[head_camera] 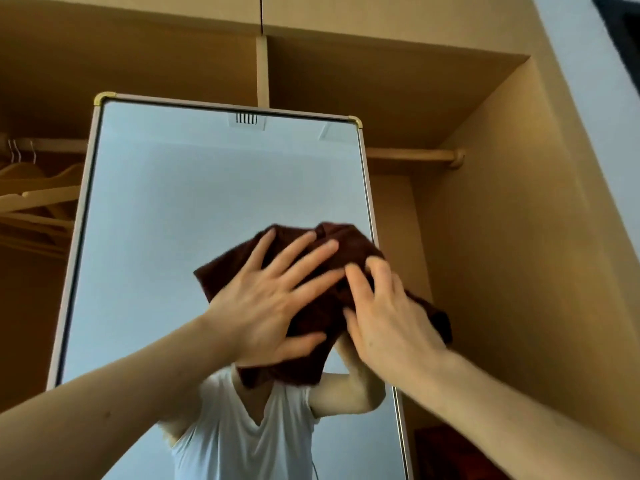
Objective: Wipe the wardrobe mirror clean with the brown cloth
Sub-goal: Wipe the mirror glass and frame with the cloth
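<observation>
The left hand (pixel 266 306) lay flat on the brown cloth (pixel 349 244), released, its fingers straight and spread wide, pressing the fabric against the wardrobe mirror (pixel 194 202). Just beside it on the right, the right hand (pixel 388 313) was grasping the same cloth, its fingers bent into the bunched fabric, with a loose fold hanging past the outer edge of that hand. The cloth sat under both hands, against the right half of the glass, and its upper edge showed above the fingertips (the picture was a little blurred there).

Below the hands, the glass reflected a person in a white shirt (pixel 235 427) with raised arms; the cloth covered the rest. Well above the hands, a small white label (pixel 246 119) sat at the top edge of the mirror, between two gold corner caps (pixel 355 120). Behind the mirror stood the open wooden wardrobe (pixel 485 237). Its hanging rail (pixel 412 154) ran above and to the right of the right hand, and wooden hangers (pixel 38 195) hung far to the left of the left hand.
</observation>
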Action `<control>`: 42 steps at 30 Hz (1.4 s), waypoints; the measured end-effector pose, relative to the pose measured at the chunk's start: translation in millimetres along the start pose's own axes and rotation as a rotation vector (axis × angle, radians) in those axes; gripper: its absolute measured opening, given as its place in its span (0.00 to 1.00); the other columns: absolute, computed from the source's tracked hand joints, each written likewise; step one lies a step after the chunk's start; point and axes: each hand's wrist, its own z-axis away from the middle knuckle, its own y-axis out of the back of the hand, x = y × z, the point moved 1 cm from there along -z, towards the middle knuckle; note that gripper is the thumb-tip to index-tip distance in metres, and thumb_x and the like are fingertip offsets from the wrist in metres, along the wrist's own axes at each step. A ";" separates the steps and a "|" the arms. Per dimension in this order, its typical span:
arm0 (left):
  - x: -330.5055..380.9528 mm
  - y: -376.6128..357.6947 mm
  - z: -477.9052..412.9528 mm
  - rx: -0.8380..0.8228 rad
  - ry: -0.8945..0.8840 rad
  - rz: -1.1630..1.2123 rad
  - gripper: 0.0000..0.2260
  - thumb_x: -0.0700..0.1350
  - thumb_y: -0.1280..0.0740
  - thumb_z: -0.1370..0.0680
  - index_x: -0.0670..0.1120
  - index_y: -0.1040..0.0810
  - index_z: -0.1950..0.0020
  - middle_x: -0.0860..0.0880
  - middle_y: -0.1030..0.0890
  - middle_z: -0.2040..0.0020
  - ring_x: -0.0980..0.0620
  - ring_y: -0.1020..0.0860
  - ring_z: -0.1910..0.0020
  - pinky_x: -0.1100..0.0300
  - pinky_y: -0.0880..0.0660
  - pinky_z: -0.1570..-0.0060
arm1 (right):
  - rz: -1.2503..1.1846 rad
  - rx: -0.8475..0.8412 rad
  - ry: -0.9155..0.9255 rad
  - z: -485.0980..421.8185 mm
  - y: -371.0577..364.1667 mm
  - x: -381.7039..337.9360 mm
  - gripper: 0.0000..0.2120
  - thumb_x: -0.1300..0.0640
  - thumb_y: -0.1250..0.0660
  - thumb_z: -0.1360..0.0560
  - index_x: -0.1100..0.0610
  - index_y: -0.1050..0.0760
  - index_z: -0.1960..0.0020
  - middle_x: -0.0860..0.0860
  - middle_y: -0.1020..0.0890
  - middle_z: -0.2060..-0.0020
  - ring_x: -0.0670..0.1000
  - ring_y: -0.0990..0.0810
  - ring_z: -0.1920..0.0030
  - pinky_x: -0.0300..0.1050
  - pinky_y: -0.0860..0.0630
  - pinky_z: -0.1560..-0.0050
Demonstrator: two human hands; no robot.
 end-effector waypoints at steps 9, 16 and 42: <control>-39.0 7.8 -80.5 -0.039 0.425 -0.052 0.35 0.69 0.50 0.27 0.58 0.51 0.22 0.51 0.55 0.21 0.42 0.56 0.23 0.35 0.58 0.29 | -0.022 0.018 -0.154 -120.7 24.3 17.7 0.31 0.58 0.37 0.25 0.53 0.48 0.27 0.56 0.44 0.31 0.61 0.37 0.36 0.52 0.30 0.45; 8.2 5.4 1.3 0.029 0.228 0.007 0.35 0.66 0.42 0.28 0.56 0.42 0.23 0.48 0.45 0.22 0.38 0.47 0.24 0.30 0.49 0.31 | -0.019 -0.015 0.011 -17.2 6.4 -7.9 0.29 0.54 0.40 0.23 0.54 0.48 0.26 0.56 0.46 0.30 0.59 0.33 0.38 0.47 0.26 0.48; -71.4 12.2 -52.9 -0.045 0.183 -0.067 0.36 0.69 0.50 0.30 0.60 0.53 0.23 0.52 0.56 0.21 0.46 0.56 0.22 0.37 0.54 0.28 | -0.042 0.022 0.038 -102.3 25.1 16.0 0.25 0.53 0.43 0.21 0.56 0.46 0.27 0.57 0.42 0.35 0.62 0.32 0.41 0.54 0.28 0.49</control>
